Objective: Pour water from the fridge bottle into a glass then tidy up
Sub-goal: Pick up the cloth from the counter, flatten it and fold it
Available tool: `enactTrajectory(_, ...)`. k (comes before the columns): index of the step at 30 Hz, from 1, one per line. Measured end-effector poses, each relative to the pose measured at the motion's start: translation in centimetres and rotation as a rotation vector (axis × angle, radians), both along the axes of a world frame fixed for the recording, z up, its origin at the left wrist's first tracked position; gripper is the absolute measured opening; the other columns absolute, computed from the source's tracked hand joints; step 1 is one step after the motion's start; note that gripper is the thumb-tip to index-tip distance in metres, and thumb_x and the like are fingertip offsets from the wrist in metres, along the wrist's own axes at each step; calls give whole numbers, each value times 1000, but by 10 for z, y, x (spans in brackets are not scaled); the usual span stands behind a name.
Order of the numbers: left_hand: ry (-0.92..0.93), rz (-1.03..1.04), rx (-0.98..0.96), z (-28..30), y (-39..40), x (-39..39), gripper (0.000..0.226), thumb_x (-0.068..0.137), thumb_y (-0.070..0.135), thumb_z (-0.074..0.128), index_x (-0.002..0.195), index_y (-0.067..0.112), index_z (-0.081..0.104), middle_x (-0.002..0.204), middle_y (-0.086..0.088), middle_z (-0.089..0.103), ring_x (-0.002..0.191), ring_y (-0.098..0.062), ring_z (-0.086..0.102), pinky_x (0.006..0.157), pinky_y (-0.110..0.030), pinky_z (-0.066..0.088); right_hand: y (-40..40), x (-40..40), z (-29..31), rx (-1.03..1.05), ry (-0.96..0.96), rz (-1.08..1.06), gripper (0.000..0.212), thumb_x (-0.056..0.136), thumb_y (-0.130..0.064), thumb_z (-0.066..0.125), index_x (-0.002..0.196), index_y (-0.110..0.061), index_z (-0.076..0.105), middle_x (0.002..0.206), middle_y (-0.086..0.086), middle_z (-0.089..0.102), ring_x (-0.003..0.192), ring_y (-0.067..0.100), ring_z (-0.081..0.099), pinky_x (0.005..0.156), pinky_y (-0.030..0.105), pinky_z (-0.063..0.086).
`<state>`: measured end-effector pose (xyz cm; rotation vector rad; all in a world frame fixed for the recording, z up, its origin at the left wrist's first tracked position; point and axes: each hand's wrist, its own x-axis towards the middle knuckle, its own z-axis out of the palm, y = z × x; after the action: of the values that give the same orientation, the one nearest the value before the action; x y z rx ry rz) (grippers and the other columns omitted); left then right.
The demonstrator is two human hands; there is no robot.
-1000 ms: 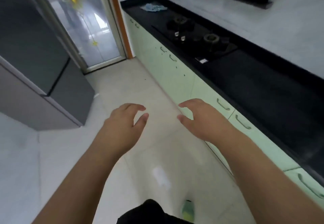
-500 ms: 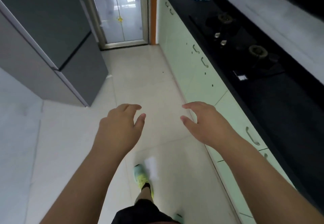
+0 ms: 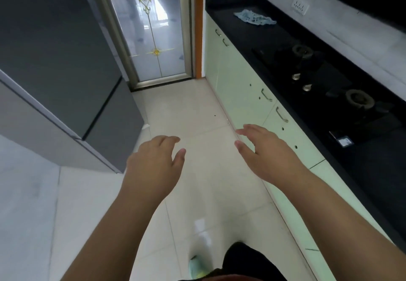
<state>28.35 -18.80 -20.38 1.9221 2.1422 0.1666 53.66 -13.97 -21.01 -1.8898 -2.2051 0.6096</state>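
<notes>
Nearest to me, at the bottom edge, I see my dark shorts and one pale green shoe (image 3: 196,268) on the glossy cream-tiled floor (image 3: 197,109). Both my hands are out in front of me, above the floor tiles: my left hand (image 3: 153,162) is relaxed with the fingers loosely curled and nothing in it, and my right hand (image 3: 261,149) is likewise empty, fingers spread and slack. To my left stands the tall dark grey fridge (image 3: 57,47), its doors shut; the water bottle I need must be inside, for I cannot see it anywhere, and no glass shows either. Along my right runs the long black stone table (image 3: 373,171) over pale green cupboard doors with metal handles (image 3: 239,78). Set into it is a black glass gas hob with two burners (image 3: 325,83), and beyond that, near the far end, a crumpled light blue cloth (image 3: 254,18) lies on the black top. Furthest off is a frosted glass door with gold ornament (image 3: 151,28) beside an orange frame. As I judge it, the task has hardly begun: the fridge is unopened, nothing is fetched or poured, and all the tidying is yet to come.
</notes>
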Motion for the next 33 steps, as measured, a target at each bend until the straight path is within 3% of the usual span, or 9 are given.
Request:
enactTrajectory(12,70,16,2,-9,226,-51,47,106,55,37,146,33,49,149,9,54,134,-19,54,107,-51,49,252,-71,-27,57,49,91,44,107,-46,40,147,-33,52,156,-12,47,143,15,43,114,41,36)
enactTrajectory(16,111,32,-24,-4,311,-67,49,106,55,36,149,35,47,156,9,48,142,-17,47,113,-48,45,354,-94,-27,30,46,129,45,106,-47,39,148,-32,49,156,-10,47,142,17,45,115,41,38)
enactTrajectory(21,53,76,-9,-2,416,-86,50,106,53,39,150,32,47,158,6,48,143,-18,47,114,-50,44,463,-118,-13,43,-11,171,46,106,-47,40,148,-30,50,156,-8,48,142,18,45,113,40,38)
enactTrajectory(33,-30,-74,23,-37,687,-158,54,105,56,36,152,31,44,158,3,48,146,-21,43,118,-49,40,686,-156,-31,15,-116,4,49,106,-48,41,150,-27,49,155,-5,49,140,20,47,113,42,41)
